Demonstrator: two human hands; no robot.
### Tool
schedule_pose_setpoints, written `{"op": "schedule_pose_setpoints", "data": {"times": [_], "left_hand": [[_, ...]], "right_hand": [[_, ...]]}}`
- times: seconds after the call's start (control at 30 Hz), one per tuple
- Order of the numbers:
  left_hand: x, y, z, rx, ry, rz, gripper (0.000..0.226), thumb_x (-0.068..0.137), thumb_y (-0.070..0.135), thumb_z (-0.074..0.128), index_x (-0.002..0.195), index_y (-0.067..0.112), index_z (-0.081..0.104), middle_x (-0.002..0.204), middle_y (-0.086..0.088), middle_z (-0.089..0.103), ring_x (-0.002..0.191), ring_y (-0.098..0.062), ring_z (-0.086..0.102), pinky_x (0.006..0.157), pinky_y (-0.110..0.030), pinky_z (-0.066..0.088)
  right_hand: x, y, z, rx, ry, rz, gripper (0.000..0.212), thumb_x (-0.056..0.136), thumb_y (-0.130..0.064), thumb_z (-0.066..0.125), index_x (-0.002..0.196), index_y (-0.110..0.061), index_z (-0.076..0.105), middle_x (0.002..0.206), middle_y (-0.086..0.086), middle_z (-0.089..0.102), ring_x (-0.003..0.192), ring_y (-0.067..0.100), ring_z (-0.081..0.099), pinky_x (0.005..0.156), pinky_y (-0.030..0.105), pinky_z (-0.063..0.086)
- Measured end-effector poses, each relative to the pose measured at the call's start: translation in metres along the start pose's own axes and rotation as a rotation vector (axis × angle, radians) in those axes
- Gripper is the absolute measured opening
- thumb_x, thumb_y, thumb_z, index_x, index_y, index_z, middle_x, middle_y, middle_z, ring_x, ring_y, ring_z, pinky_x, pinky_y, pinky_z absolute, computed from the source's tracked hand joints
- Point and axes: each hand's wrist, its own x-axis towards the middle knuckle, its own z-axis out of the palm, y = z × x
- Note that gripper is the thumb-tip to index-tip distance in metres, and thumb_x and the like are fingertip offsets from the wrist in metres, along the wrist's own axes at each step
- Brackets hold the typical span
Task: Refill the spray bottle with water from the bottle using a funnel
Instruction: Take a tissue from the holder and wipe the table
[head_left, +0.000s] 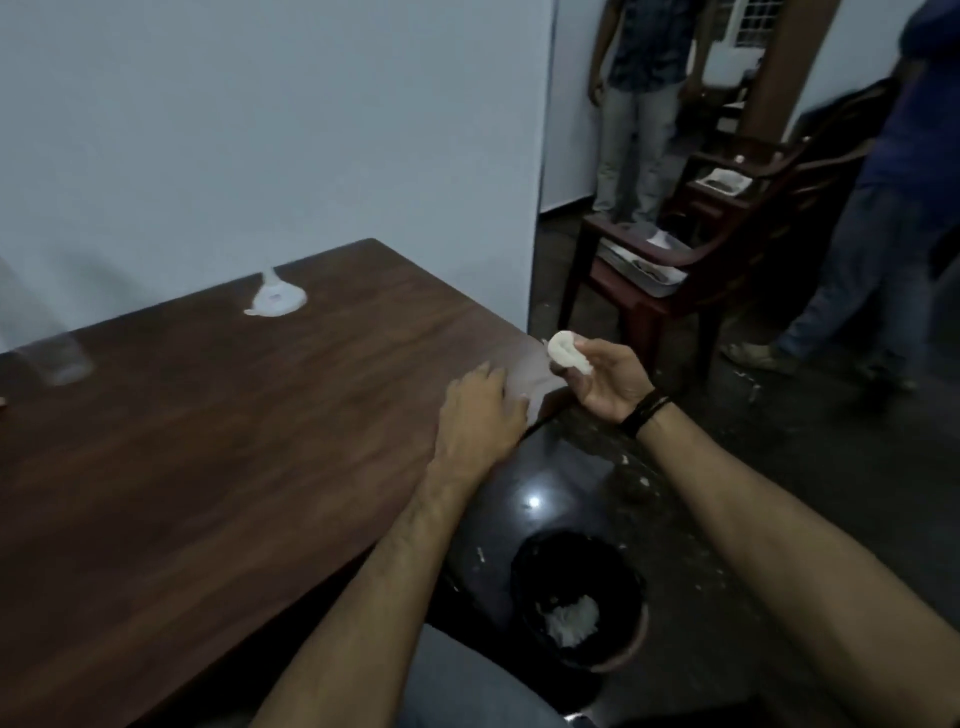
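Note:
A white funnel (275, 299) stands upside down on the brown wooden table (208, 441), near the wall. At the far left edge a clear bottle (52, 358) shows only as a blur. No spray bottle can be made out. My left hand (480, 415) lies flat on the table's right corner with its fingers spread and nothing in it. My right hand (602, 379) hovers just off that corner, palm up, pinching a crumpled white wad of tissue (569, 353).
A black bin (579, 597) with white tissue inside stands on the dark floor below my arms. Dark red chairs (675, 260) holding trays and papers stand to the right. One person (639, 104) stands behind them, another (883, 208) at the right edge.

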Motion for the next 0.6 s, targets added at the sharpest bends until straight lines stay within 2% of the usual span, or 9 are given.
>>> {"op": "schedule_pose_setpoints", "data": {"times": [0.07, 0.1, 0.13, 0.2, 0.27, 0.33, 0.4, 0.47, 0.6], "left_hand": [[-0.008, 0.036, 0.026, 0.012, 0.283, 0.281, 0.031, 0.089, 0.021, 0.063, 0.116, 0.007, 0.067, 0.116, -0.014, 0.067, 0.103, -0.031, 0.062, 0.088, -0.042, 0.049], [-0.014, 0.051, 0.047, 0.008, 0.380, 0.420, 0.019, 0.088, 0.018, 0.063, 0.102, 0.008, 0.070, 0.100, -0.012, 0.067, 0.088, -0.030, 0.061, 0.075, -0.041, 0.049], [-0.020, 0.060, 0.065, 0.015, 0.406, 0.522, 0.012, 0.089, 0.018, 0.060, 0.091, 0.009, 0.068, 0.088, -0.009, 0.065, 0.079, -0.028, 0.057, 0.067, -0.040, 0.046], [-0.039, 0.069, 0.106, 0.032, 0.215, 0.578, 0.014, 0.089, 0.021, 0.057, 0.083, 0.011, 0.065, 0.081, -0.007, 0.062, 0.076, -0.027, 0.056, 0.062, -0.039, 0.043], [-0.051, 0.061, 0.150, 0.004, -0.052, 0.440, 0.016, 0.088, 0.025, 0.056, 0.089, 0.012, 0.065, 0.089, -0.008, 0.065, 0.085, -0.030, 0.061, 0.065, -0.040, 0.049], [-0.058, 0.042, 0.180, -0.011, -0.252, 0.250, 0.020, 0.091, 0.031, 0.055, 0.099, 0.014, 0.063, 0.102, -0.007, 0.066, 0.099, -0.030, 0.062, 0.075, -0.040, 0.052], [-0.063, 0.029, 0.207, -0.020, -0.363, 0.138, 0.025, 0.093, 0.034, 0.057, 0.107, 0.014, 0.062, 0.111, -0.008, 0.065, 0.107, -0.029, 0.060, 0.086, -0.039, 0.049], [-0.067, 0.021, 0.233, -0.027, -0.465, 0.043, 0.033, 0.094, 0.036, 0.058, 0.116, 0.012, 0.062, 0.118, -0.010, 0.064, 0.115, -0.030, 0.058, 0.094, -0.038, 0.045], [-0.069, 0.004, 0.273, -0.017, -0.657, -0.119, 0.051, 0.096, 0.043, 0.054, 0.135, 0.010, 0.053, 0.133, -0.013, 0.057, 0.126, -0.032, 0.052, 0.103, -0.039, 0.044]], "right_hand": [[-0.022, -0.014, -0.026, 0.038, -0.004, -0.034, 0.050, 0.045, -0.006, 0.094, 0.090, 0.000, 0.072, 0.079, 0.014, 0.068, 0.063, 0.020, 0.068, 0.051, 0.018, 0.056], [-0.034, -0.018, -0.043, 0.050, 0.013, -0.034, 0.047, 0.046, -0.006, 0.094, 0.088, 0.000, 0.073, 0.079, 0.015, 0.068, 0.063, 0.020, 0.068, 0.050, 0.018, 0.056], [-0.041, -0.019, -0.059, 0.065, 0.027, -0.019, 0.045, 0.047, -0.005, 0.092, 0.087, 0.000, 0.073, 0.079, 0.015, 0.068, 0.063, 0.021, 0.068, 0.050, 0.020, 0.056], [-0.058, -0.010, -0.098, 0.048, 0.086, 0.042, 0.039, 0.053, -0.003, 0.088, 0.089, 0.001, 0.071, 0.079, 0.016, 0.068, 0.064, 0.022, 0.069, 0.051, 0.023, 0.057], [-0.068, 0.008, -0.135, -0.092, 0.217, 0.141, 0.029, 0.066, -0.005, 0.079, 0.092, -0.001, 0.067, 0.077, 0.010, 0.068, 0.063, 0.017, 0.068, 0.052, 0.022, 0.056], [-0.068, 0.030, -0.163, -0.283, 0.351, 0.281, 0.022, 0.076, -0.010, 0.069, 0.097, -0.006, 0.063, 0.077, 0.006, 0.066, 0.059, 0.013, 0.063, 0.049, 0.021, 0.053], [-0.065, 0.054, -0.189, -0.479, 0.417, 0.439, 0.018, 0.081, -0.013, 0.070, 0.098, -0.012, 0.064, 0.080, 0.004, 0.060, 0.059, 0.010, 0.058, 0.049, 0.019, 0.051], [-0.062, 0.077, -0.209, -0.659, 0.431, 0.595, 0.004, 0.091, -0.011, 0.066, 0.095, -0.012, 0.064, 0.078, 0.002, 0.056, 0.059, 0.009, 0.054, 0.054, 0.019, 0.049], [-0.050, 0.120, -0.240, -0.973, 0.527, 0.723, 0.020, 0.095, -0.009, 0.064, 0.077, -0.015, 0.062, 0.074, 0.002, 0.058, 0.063, 0.011, 0.055, 0.060, 0.022, 0.050]]}}
